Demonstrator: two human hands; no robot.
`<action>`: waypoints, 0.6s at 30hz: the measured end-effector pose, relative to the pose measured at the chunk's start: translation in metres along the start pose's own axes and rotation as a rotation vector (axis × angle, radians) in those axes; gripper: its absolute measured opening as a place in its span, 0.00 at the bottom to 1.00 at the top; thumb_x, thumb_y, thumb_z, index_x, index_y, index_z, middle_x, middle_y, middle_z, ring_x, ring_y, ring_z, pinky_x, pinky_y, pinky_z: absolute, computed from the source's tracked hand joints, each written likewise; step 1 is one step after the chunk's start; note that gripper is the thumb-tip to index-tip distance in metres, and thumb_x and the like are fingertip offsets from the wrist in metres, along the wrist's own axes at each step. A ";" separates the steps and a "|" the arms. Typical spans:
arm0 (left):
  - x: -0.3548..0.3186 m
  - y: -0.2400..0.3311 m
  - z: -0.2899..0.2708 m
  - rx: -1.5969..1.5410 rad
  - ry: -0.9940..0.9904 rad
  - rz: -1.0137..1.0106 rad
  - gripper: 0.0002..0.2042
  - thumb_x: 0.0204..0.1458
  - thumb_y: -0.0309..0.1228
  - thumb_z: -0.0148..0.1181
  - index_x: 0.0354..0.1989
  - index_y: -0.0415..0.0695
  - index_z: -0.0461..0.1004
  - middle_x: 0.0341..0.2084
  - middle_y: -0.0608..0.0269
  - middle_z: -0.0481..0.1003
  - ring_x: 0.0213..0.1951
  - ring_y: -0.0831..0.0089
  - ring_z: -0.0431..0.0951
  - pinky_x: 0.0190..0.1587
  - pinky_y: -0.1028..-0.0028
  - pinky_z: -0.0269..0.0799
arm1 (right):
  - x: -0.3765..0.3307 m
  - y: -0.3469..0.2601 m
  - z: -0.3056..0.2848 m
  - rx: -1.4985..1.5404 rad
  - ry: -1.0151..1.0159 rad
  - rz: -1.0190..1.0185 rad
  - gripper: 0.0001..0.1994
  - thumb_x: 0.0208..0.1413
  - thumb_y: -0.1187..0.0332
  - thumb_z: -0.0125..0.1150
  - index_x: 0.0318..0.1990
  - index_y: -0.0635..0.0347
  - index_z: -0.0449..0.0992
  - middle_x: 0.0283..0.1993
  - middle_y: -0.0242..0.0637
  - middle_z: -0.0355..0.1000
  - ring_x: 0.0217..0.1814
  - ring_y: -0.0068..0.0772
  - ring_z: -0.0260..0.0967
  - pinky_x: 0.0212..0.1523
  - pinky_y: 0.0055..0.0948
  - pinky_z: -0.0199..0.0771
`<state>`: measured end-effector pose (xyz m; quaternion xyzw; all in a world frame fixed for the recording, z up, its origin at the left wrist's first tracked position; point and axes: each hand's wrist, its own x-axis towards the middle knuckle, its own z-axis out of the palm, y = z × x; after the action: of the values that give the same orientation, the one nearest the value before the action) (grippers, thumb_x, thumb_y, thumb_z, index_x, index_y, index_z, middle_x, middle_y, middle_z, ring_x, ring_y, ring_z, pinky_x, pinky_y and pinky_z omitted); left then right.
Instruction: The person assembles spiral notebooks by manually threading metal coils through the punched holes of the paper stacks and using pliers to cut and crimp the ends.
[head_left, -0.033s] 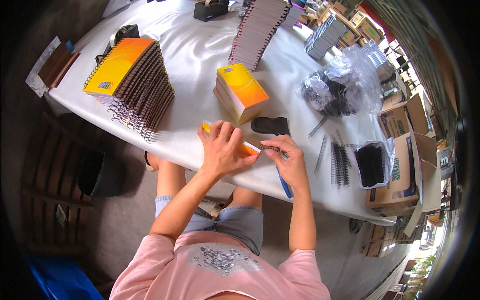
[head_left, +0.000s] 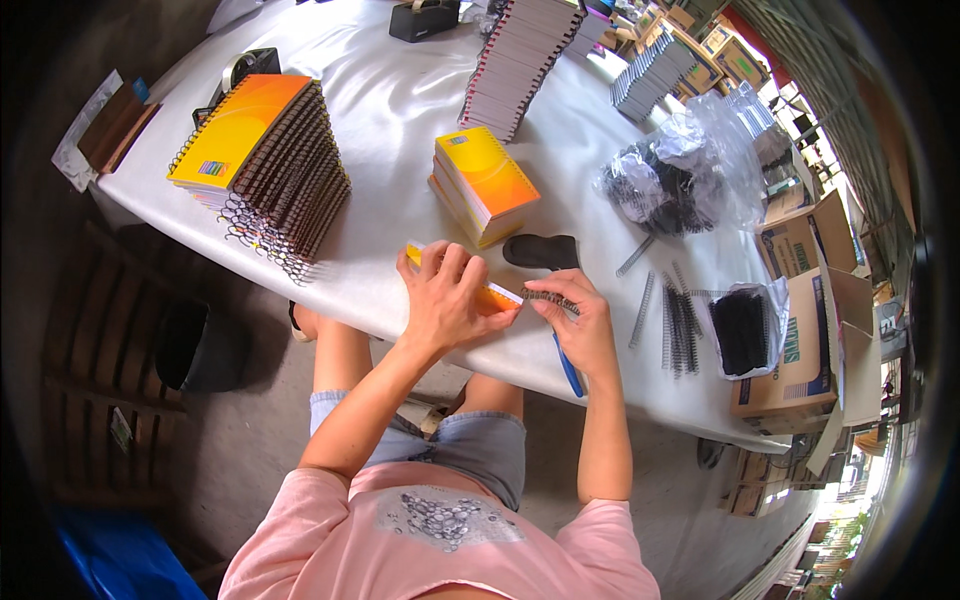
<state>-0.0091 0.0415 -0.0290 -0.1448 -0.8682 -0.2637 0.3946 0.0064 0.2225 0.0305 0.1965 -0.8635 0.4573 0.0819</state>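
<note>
At the near edge of the white-covered table (head_left: 400,130), a small orange-covered notebook (head_left: 490,296) is pressed flat under the left hand (head_left: 447,300), fingers spread over it. A black wire spiral binding (head_left: 548,297) is pinched at the notebook's end by the right hand (head_left: 580,325), and a blue-handled tool (head_left: 568,366) is tucked beneath that hand, its tip hidden. Most of the notebook's cover is hidden by the left hand. Just beyond lies a black oval object (head_left: 540,250), hard to identify, then a stack of orange notebooks (head_left: 482,182). Loose black spirals (head_left: 672,318) lie to the right, a slanted pile of bound notebooks (head_left: 275,165) to the left. Open cloth remains between these piles.
</note>
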 end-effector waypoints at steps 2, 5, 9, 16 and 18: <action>0.001 0.000 -0.001 0.021 0.013 0.026 0.26 0.25 0.54 0.66 0.24 0.47 0.66 0.31 0.62 0.63 0.42 0.60 0.62 0.44 0.54 0.51 | 0.000 -0.002 0.001 -0.043 0.024 -0.023 0.11 0.44 0.77 0.63 0.38 0.59 0.78 0.35 0.35 0.69 0.36 0.31 0.67 0.38 0.25 0.68; 0.001 0.000 -0.001 0.019 0.016 0.025 0.26 0.26 0.55 0.66 0.25 0.47 0.67 0.30 0.61 0.63 0.42 0.60 0.62 0.43 0.55 0.51 | -0.004 -0.007 0.009 -0.021 0.048 0.033 0.13 0.41 0.81 0.62 0.37 0.59 0.78 0.34 0.35 0.69 0.35 0.30 0.67 0.38 0.26 0.68; 0.001 -0.003 -0.001 0.050 0.008 0.051 0.29 0.27 0.60 0.64 0.24 0.47 0.66 0.30 0.62 0.63 0.42 0.60 0.62 0.42 0.55 0.51 | -0.007 -0.004 0.012 0.084 0.070 0.033 0.14 0.39 0.84 0.60 0.36 0.59 0.78 0.33 0.35 0.68 0.33 0.29 0.67 0.36 0.25 0.68; 0.004 -0.006 -0.004 -0.021 -0.075 0.055 0.29 0.29 0.66 0.58 0.24 0.52 0.67 0.30 0.68 0.64 0.41 0.66 0.64 0.42 0.54 0.51 | -0.003 0.013 0.005 0.066 0.050 -0.121 0.14 0.38 0.87 0.58 0.33 0.60 0.79 0.32 0.34 0.68 0.34 0.26 0.67 0.35 0.23 0.68; 0.003 -0.007 -0.007 -0.024 -0.098 0.041 0.27 0.31 0.65 0.58 0.26 0.53 0.68 0.31 0.69 0.64 0.42 0.67 0.64 0.43 0.51 0.52 | -0.001 0.011 0.007 0.117 0.047 -0.069 0.13 0.38 0.88 0.58 0.32 0.61 0.78 0.32 0.34 0.69 0.34 0.26 0.67 0.35 0.23 0.68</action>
<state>-0.0100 0.0321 -0.0254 -0.1801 -0.8801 -0.2584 0.3552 0.0036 0.2223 0.0179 0.2197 -0.8259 0.5083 0.1063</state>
